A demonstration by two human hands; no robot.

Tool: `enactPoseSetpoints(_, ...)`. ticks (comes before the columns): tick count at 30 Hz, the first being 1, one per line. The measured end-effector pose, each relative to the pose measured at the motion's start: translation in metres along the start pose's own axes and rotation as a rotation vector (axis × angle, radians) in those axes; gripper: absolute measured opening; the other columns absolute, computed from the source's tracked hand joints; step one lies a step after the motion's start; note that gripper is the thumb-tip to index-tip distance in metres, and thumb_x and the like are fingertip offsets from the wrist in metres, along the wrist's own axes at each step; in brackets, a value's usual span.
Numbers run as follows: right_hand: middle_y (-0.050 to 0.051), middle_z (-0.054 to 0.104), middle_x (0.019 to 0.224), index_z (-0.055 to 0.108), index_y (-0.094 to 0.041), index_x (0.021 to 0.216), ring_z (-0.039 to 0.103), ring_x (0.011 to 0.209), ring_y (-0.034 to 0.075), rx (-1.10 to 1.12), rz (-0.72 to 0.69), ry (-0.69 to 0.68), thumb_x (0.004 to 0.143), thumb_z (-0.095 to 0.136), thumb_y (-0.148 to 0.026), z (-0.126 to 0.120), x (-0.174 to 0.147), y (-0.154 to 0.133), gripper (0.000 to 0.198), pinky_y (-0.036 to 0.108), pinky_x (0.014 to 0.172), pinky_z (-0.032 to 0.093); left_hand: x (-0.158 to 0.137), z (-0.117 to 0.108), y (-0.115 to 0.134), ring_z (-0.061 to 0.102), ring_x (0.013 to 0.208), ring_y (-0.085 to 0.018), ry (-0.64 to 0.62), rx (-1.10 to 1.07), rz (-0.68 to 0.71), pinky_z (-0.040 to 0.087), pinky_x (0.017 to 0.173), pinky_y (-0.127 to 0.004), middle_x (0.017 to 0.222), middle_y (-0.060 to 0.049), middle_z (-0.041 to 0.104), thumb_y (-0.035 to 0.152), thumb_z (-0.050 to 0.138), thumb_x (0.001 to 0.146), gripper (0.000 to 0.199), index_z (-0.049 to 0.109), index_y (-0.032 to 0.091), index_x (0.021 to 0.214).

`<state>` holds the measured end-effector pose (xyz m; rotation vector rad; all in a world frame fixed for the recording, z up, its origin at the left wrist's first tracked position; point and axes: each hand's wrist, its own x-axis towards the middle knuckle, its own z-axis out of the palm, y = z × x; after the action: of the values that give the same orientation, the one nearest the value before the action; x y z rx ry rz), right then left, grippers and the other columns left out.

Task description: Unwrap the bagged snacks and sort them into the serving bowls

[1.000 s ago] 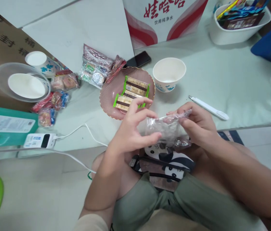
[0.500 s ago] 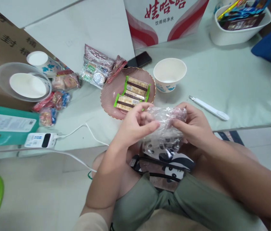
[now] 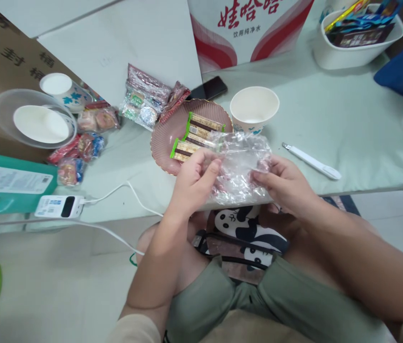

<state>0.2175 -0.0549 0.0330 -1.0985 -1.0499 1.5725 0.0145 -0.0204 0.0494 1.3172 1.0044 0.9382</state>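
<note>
A crinkled clear plastic bag (image 3: 242,164) is stretched between my two hands above the table's front edge. My left hand (image 3: 199,178) pinches its left side, and my right hand (image 3: 282,181) pinches the right side. The bag looks see-through, with some reddish print low down. Just behind my left hand is a pink ribbed plate (image 3: 163,138) with a gold rim, holding several wrapped snack bars (image 3: 201,126) with green ends. A paper bowl (image 3: 254,107) with blue leaves stands behind the bag, its lower part partly covered by it.
A white utility knife (image 3: 312,162) lies right of my hand. Wrapped snacks (image 3: 144,97) and a phone (image 3: 210,88) are behind the plate. A white cable (image 3: 110,195) runs from a white device (image 3: 60,206) at left. A white bin (image 3: 358,52) stands back right.
Both hands have raised the plastic bag up and away from my lap and spread it flatter. It now overlaps the plate's right edge and the bowl's base.
</note>
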Motion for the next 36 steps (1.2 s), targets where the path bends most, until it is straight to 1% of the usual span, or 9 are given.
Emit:
enactPoseSetpoints(6,-0.003,0.069,0.072,0.061,-0.025,0.105,0.067,0.062,0.015,0.044,0.027,-0.077,0.076,0.082,-0.046,-0.01,0.005,0.006,0.041,0.027,0.055,0.054,0.0,-0.011,0.003,0.057,0.044,-0.011,-0.11,-0.038,-0.049,0.045,0.039,-0.021,0.058,0.007,0.054,0.054,0.07,0.089,0.034,0.054,0.024,0.096)
enactPoseSetpoints(13,-0.005,0.057,0.062,0.063,-0.025,0.096,0.054,0.052,0.012,-0.044,-0.049,-0.055,0.086,0.073,-0.044,0.0,0.0,0.002,0.023,0.025,0.046,0.046,-0.006,-0.016,0.007,0.055,0.043,-0.01,-0.288,-0.056,-0.095,0.045,0.039,-0.022,0.064,0.005,0.062,0.045,0.077,0.085,0.032,0.063,0.024,0.104)
enactPoseSetpoints(18,0.0,0.065,0.074,0.068,-0.025,0.082,0.06,0.061,0.015,0.029,-0.127,-0.1,0.083,0.068,-0.042,-0.008,0.002,0.002,0.017,0.03,0.054,0.051,-0.004,-0.027,0.009,0.062,0.056,-0.014,-0.217,-0.043,0.004,0.05,0.05,-0.027,0.071,-0.004,0.07,0.043,0.068,0.085,0.024,0.075,0.02,0.082)
enactPoseSetpoints(23,0.003,0.067,0.078,0.065,-0.022,0.072,0.063,0.072,0.016,-0.137,-0.191,-0.15,0.085,0.07,-0.048,-0.012,0.007,0.003,0.03,0.029,0.064,0.053,-0.003,-0.025,0.015,0.056,0.059,-0.014,-0.102,0.221,0.096,0.044,0.053,-0.026,0.064,-0.002,0.064,0.042,0.066,0.086,0.028,0.068,0.019,0.071)
enactPoseSetpoints(26,-0.002,0.065,0.081,0.061,-0.025,0.09,0.059,0.065,0.012,-0.118,-0.116,-0.044,0.077,0.082,-0.036,-0.006,0.008,0.006,0.028,0.024,0.056,0.048,-0.007,-0.022,0.017,0.051,0.057,-0.01,-0.222,0.36,0.071,0.041,0.052,-0.022,0.07,0.002,0.063,0.026,0.071,0.082,0.008,0.066,0.02,0.082)
enactPoseSetpoints(28,0.0,0.07,0.091,0.062,-0.025,0.102,0.063,0.072,0.013,-0.152,-0.123,-0.102,0.074,0.084,-0.034,-0.001,0.008,0.005,0.036,0.025,0.06,0.051,-0.01,-0.021,0.018,0.056,0.063,-0.01,-0.297,0.396,0.127,0.046,0.057,-0.023,0.082,0.0,0.066,0.02,0.067,0.084,0.009,0.066,0.02,0.093)
enactPoseSetpoints(31,0.003,0.071,0.089,0.069,-0.021,0.091,0.065,0.078,0.017,-0.322,-0.149,-0.168,0.082,0.074,-0.033,0.006,0.005,0.004,0.016,0.028,0.07,0.052,-0.015,-0.017,0.021,0.064,0.088,-0.016,-0.087,0.568,0.348,0.054,0.075,-0.029,0.11,-0.005,0.066,0.014,0.065,0.084,0.029,0.066,0.023,0.112)
enactPoseSetpoints(34,0.0,0.069,0.076,0.069,-0.02,0.082,0.063,0.071,0.017,-0.418,-0.185,-0.01,0.085,0.069,-0.032,0.01,0.002,0.004,0.012,0.029,0.067,0.05,-0.023,-0.006,0.028,0.063,0.106,-0.022,0.206,0.772,0.583,0.055,0.088,-0.036,0.115,-0.007,0.063,0.012,0.066,0.084,0.027,0.069,0.025,0.108)
enactPoseSetpoints(36,0.001,0.07,0.078,0.07,-0.021,0.085,0.064,0.072,0.017,-0.406,-0.226,0.039,0.084,0.07,-0.033,0.011,0.0,0.004,0.012,0.029,0.069,0.051,-0.026,0.003,0.031,0.065,0.104,-0.022,0.156,0.82,0.64,0.054,0.092,-0.037,0.109,-0.006,0.066,0.015,0.066,0.086,0.019,0.069,0.024,0.102)
